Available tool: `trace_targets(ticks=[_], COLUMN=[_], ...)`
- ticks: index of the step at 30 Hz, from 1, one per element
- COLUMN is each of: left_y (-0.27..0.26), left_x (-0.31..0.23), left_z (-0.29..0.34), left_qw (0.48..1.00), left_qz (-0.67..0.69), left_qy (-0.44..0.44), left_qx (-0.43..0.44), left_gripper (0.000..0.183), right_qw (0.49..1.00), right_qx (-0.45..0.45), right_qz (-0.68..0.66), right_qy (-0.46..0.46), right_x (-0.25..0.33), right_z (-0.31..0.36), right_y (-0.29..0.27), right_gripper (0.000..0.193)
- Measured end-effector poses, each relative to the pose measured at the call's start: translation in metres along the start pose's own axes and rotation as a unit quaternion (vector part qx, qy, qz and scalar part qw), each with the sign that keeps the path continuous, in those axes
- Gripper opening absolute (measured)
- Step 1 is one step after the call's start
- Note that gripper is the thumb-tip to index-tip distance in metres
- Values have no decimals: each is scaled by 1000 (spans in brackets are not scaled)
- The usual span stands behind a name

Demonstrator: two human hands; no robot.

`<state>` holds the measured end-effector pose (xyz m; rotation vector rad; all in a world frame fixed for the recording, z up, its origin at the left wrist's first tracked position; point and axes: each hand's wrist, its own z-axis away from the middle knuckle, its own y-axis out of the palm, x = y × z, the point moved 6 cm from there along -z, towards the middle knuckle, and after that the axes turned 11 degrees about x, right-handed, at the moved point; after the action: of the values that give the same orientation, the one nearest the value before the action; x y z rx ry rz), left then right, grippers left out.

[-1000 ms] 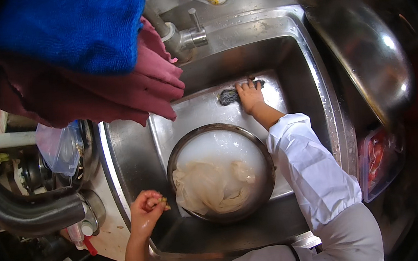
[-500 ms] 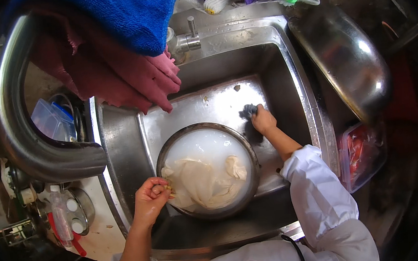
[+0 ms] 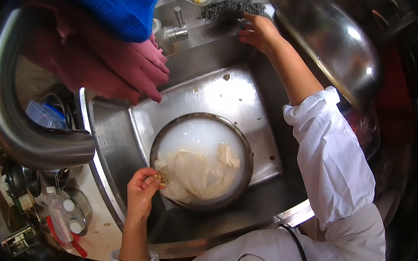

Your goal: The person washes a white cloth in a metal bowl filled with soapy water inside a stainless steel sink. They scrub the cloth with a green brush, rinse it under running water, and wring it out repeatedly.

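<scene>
A round metal bowl (image 3: 245,142) of cloudy whitish water sits in the sink, with a thin cream-coloured cloth (image 3: 193,170) soaking in it. At its left rim, my left hand (image 3: 142,186) is closed in a pinch on small yellowish scraps (image 3: 161,179); their kind is unclear. My right hand (image 3: 261,32) reaches to the sink's back right ledge. Its fingers are apart, at the right end of a dark grey wire scourer (image 3: 227,10); whether they still touch it is hard to see.
The steel sink (image 3: 264,124) has dark bits on its floor. Pink rubber gloves (image 3: 110,64) and a blue towel (image 3: 115,13) hang over its back left, by a tap (image 3: 176,32). A thick curved metal pipe (image 3: 31,139) stands left, a large metal basin (image 3: 332,41) right.
My right hand has moved from the sink floor up to the back ledge, where the dark scourer it held now lies, spread out. My left hand keeps its pinch at the bowl's rim.
</scene>
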<state>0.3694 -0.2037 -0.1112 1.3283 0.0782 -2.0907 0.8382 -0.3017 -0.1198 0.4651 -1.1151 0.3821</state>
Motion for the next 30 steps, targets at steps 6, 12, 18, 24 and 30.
trace_targets(ticks=[6,12,18,24,30], left_y=[-1,-5,-24,-25,-20], left_x=[6,0,6,10,4], left_z=[-3,10,28,30,30], left_qw=[999,998,989,988,988], left_qz=[6,-4,-6,2,1], left_qy=[-26,-27,-48,-36,-39], left_qx=[-20,-48,-141,-153,-150], left_gripper=[17,17,19,18,17], right_qw=[961,769,729,674,658], right_qx=[63,22,156,271,243], right_qz=[261,639,665,662,691], right_qy=[-73,-9,-42,-185,-175], right_x=[-112,-204,-225,-240,-268], right_z=[23,-3,-18,-13,-27], right_y=[6,16,56,143,114], right_gripper=[30,58,19,23,21])
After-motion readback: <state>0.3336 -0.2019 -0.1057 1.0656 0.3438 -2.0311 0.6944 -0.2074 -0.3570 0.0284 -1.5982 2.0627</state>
